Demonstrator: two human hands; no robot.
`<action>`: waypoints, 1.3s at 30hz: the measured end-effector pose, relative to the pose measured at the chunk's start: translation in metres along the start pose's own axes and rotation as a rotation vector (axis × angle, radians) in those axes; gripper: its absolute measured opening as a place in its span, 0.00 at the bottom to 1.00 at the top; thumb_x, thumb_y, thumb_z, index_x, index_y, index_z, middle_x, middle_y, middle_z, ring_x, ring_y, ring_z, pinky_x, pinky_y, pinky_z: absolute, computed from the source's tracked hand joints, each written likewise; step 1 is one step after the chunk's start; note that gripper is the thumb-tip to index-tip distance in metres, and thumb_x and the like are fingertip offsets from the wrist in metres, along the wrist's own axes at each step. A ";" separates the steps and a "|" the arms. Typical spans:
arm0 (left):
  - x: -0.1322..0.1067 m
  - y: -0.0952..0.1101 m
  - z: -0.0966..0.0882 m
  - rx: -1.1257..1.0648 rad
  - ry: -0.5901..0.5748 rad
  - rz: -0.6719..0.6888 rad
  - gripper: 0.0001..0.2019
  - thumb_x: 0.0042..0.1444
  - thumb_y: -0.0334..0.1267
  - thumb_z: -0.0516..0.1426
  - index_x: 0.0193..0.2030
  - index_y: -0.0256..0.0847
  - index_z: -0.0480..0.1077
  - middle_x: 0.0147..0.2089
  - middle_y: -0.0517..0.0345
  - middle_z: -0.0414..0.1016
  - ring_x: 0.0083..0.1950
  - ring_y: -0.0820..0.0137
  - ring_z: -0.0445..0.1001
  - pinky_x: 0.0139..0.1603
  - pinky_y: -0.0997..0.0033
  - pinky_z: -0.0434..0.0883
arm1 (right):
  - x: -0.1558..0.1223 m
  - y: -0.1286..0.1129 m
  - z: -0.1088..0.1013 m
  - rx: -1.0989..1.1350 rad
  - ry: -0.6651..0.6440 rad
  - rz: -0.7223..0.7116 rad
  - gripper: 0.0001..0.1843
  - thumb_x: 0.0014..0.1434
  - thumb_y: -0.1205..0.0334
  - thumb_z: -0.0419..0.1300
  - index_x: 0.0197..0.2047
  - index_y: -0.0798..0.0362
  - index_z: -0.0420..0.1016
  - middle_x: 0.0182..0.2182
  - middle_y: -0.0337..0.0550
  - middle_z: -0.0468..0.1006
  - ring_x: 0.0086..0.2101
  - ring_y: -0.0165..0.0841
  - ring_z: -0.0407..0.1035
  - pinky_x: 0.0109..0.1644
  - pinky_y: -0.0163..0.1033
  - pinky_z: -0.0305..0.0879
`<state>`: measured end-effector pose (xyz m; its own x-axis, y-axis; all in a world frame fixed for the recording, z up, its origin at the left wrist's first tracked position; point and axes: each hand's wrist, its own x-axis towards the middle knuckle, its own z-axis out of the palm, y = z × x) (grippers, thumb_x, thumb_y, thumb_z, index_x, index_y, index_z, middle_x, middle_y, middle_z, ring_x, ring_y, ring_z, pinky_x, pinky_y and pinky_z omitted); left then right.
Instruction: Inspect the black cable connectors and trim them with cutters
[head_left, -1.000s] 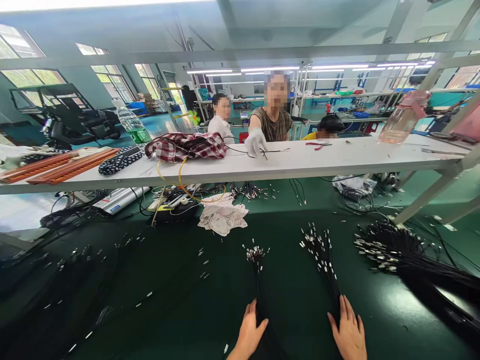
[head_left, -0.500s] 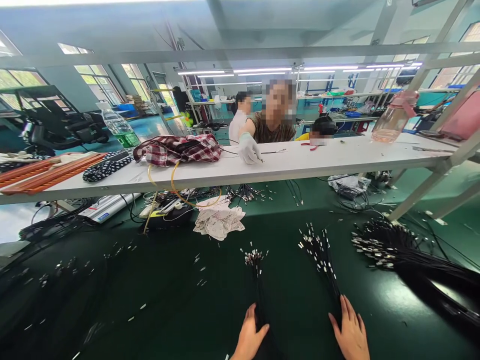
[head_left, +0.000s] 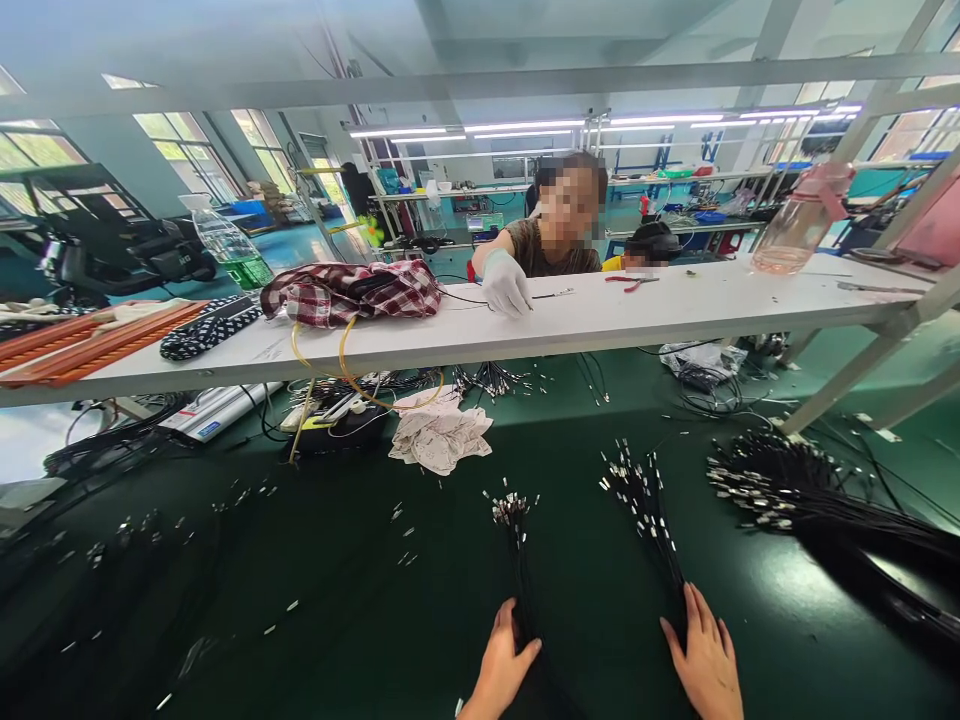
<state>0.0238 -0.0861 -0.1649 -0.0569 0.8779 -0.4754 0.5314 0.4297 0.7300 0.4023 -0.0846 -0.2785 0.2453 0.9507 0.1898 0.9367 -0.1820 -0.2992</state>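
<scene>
My left hand (head_left: 501, 664) sits at the bottom edge, fingers curled round a thin bundle of black wires (head_left: 517, 560) whose metal tips fan out farther up the green mat. My right hand (head_left: 705, 660) lies flat with fingers stretched out, resting on the near end of a second black wire bundle (head_left: 649, 510). Both bundles run away from me across the dark green table (head_left: 337, 600).
A large heap of black wires (head_left: 810, 500) lies to the right. A crumpled cloth (head_left: 441, 435) and loose terminals lie ahead. A white shelf (head_left: 675, 310) crosses above, holding a plaid cloth (head_left: 352, 290) and a bottle (head_left: 801, 220). A co-worker's gloved hand (head_left: 506, 285) rests on the shelf.
My hands have barely shifted on the bundles. The co-worker behind the shelf has moved slightly and the gloved hand slid along the shelf. The view has tilted a little.
</scene>
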 end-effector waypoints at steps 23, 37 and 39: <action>0.037 -0.032 -0.012 -0.058 -0.055 -0.004 0.30 0.49 0.49 0.59 0.59 0.44 0.61 0.34 0.60 0.65 0.40 0.64 0.70 0.49 0.65 0.69 | 0.352 -0.351 -0.274 0.635 0.411 -0.657 0.21 0.69 0.51 0.53 0.56 0.58 0.71 0.49 0.53 0.73 0.50 0.40 0.68 0.54 0.50 0.68; 0.068 -0.052 -0.012 -0.113 -0.030 -0.026 0.33 0.40 0.54 0.59 0.54 0.44 0.65 0.29 0.63 0.61 0.33 0.66 0.70 0.41 0.67 0.70 | 0.425 -0.447 -0.256 0.452 0.352 -0.448 0.22 0.62 0.42 0.60 0.40 0.54 0.75 0.41 0.49 0.78 0.46 0.42 0.68 0.50 0.44 0.59; 0.068 -0.048 -0.011 -0.123 -0.030 -0.037 0.32 0.39 0.54 0.60 0.53 0.45 0.65 0.29 0.64 0.60 0.32 0.66 0.69 0.40 0.67 0.70 | 0.425 -0.449 -0.259 0.475 0.333 -0.427 0.15 0.65 0.49 0.58 0.36 0.53 0.75 0.37 0.46 0.79 0.41 0.39 0.70 0.45 0.41 0.58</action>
<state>-0.0151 -0.0448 -0.2263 -0.0483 0.8552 -0.5161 0.4213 0.4860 0.7658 0.1512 0.3363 0.1790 0.0160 0.7736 0.6334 0.7766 0.3894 -0.4952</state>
